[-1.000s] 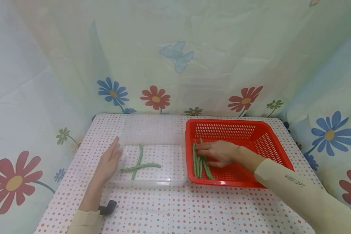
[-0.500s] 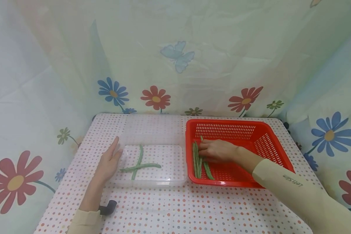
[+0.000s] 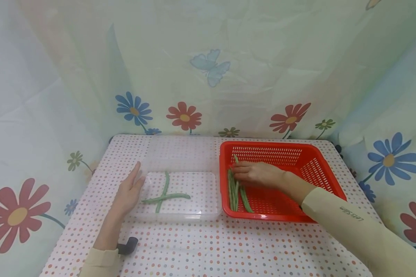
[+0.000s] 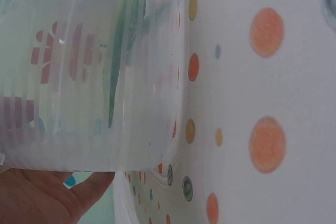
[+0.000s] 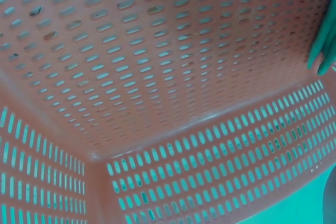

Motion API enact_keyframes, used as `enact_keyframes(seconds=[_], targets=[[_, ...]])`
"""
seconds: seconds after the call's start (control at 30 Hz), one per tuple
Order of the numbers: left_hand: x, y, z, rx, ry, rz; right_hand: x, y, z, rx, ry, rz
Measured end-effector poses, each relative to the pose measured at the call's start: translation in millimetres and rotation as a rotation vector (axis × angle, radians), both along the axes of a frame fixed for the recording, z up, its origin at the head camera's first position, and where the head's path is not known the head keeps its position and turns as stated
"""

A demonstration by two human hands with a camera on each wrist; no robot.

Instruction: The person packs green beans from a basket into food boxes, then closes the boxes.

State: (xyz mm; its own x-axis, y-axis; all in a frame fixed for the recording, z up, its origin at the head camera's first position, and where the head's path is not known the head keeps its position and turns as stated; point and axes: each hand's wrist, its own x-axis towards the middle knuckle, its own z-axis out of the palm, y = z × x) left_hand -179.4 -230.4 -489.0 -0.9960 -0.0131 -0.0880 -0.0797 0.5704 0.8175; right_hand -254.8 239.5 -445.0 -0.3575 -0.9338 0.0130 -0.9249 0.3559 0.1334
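Observation:
My left hand (image 3: pixel 126 194) rests against the left side of a clear plastic container (image 3: pixel 202 188), its fingers fairly straight; the left wrist view shows the fingers (image 4: pixel 94 190) at the container wall. Two green beans (image 3: pixel 176 196) lie crossed inside that container. Over in the red basket (image 3: pixel 270 144), my right hand (image 3: pixel 258 175) pinches a green bean (image 3: pixel 236 158) whose tip sticks out beyond the fingers. Several more green beans (image 3: pixel 233 196) lie along the basket's left side, partly under the hand. In the right wrist view only bean ends (image 5: pixel 328 51) show, without fingertips.
A clear lid-like panel (image 3: pixel 183 152) lies behind the container. The table (image 3: pixel 180 250) has a dotted cover, and a flower-printed curtain (image 3: pixel 256 57) surrounds it. A dark strap piece (image 3: pixel 128 246) sits by the left wrist.
My right hand has shifted slightly left, and the pinched green bean's tip has moved toward the basket's back wall. My left hand and the container stay where they were.

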Motion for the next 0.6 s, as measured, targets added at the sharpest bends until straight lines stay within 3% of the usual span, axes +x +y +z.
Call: enact_keyframes(seconds=[0.6], targets=[[-0.5, -1, -0.4, 0.006, 0.005, -0.005, 0.8, 1, 25.4, -0.083, 0.105, -0.090]])
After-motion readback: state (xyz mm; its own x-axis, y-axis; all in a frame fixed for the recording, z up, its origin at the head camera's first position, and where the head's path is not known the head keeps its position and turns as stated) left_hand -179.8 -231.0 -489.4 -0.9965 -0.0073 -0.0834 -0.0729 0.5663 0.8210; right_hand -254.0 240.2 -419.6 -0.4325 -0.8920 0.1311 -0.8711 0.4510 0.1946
